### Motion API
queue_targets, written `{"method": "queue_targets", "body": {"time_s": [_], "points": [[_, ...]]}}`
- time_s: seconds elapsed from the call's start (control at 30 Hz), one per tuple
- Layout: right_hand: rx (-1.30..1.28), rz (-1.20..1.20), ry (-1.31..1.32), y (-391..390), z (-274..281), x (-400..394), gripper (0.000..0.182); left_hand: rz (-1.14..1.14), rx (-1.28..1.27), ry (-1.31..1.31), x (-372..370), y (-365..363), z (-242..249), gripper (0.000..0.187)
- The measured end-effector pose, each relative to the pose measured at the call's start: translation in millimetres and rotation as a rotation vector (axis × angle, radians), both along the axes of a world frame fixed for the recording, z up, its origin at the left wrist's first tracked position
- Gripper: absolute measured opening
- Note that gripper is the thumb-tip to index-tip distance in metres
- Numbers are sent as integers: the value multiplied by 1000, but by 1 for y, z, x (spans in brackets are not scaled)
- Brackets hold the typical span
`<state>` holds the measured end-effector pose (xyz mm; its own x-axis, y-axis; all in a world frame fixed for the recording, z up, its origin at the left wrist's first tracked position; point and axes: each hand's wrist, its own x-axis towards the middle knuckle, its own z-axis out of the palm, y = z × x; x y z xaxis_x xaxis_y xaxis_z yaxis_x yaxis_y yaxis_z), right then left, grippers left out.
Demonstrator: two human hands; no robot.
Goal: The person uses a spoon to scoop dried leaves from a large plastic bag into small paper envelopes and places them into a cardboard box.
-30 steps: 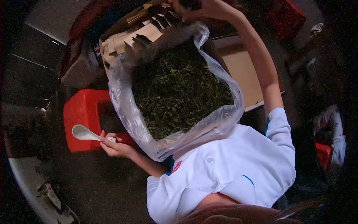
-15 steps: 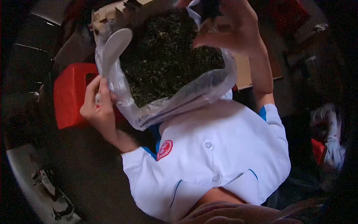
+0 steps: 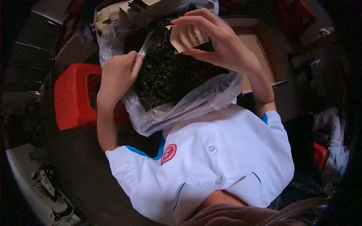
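Observation:
Dark dried leaves [image 3: 162, 79] fill a box lined with a clear plastic bag [image 3: 222, 88]. My left hand [image 3: 120, 73] is closed round the handle of a pale scoop [image 3: 145, 43], whose blade tilts down over the leaves at their left side. Above the right part of the leaves, my right hand [image 3: 222, 41] holds a small tan paper packet [image 3: 188, 37] between thumb and fingers. Whether the packet contains anything cannot be seen.
Several tan packets [image 3: 120, 13] stand along the box's upper left edge. A red plastic stool [image 3: 71, 98] is at the left. An open cardboard box [image 3: 258, 52] lies at the right, beyond my right forearm. Patterned cloth [image 3: 335, 139] shows at the far right.
My left hand has swung right and over the leaves, and the scoop now points into them. My right hand has come lower and left, and the tan packet now shows clearly in it.

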<state>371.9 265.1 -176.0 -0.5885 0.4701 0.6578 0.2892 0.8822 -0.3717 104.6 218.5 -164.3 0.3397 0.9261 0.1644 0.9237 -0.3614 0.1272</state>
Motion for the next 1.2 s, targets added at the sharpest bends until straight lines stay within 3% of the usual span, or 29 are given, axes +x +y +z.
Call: {"method": "queue_targets", "body": {"time_s": [0.07,0.17,0.27,0.37,0.47,0.57,0.67,0.8,0.93,1.1,1.13,1.2], "points": [[2,-74,55,0,-2,-1,51,-100,-91,-95,3,4,10,19],[32,-72,75,9,-3,6,53,-221,-251,-183,5,6,22,21],[-163,129,128,8,13,11,53,-285,-387,-190,15,11,22,24],[-172,68,106,9,10,12,51,-247,-551,-450,21,18,4,26],[-167,31,88,11,11,13,51,-9,-615,-644,19,20,3,27],[-166,48,28,10,14,13,53,-40,-481,-625,2,28,1,26],[-73,51,40,18,0,5,54,161,-626,-639,-10,18,23,24],[-20,-10,0,17,-7,-5,49,196,-520,-772,-27,-5,35,25],[-82,-33,-70,2,-2,-12,48,312,-489,-712,-40,-32,60,24],[-146,18,-71,14,12,-20,56,288,-512,-577,-39,-26,103,22],[-167,18,-72,10,-13,-29,56,275,-524,-564,-44,-29,84,22],[-209,24,-87,8,-11,-32,56,259,-547,-530,-38,-27,92,23]]}}
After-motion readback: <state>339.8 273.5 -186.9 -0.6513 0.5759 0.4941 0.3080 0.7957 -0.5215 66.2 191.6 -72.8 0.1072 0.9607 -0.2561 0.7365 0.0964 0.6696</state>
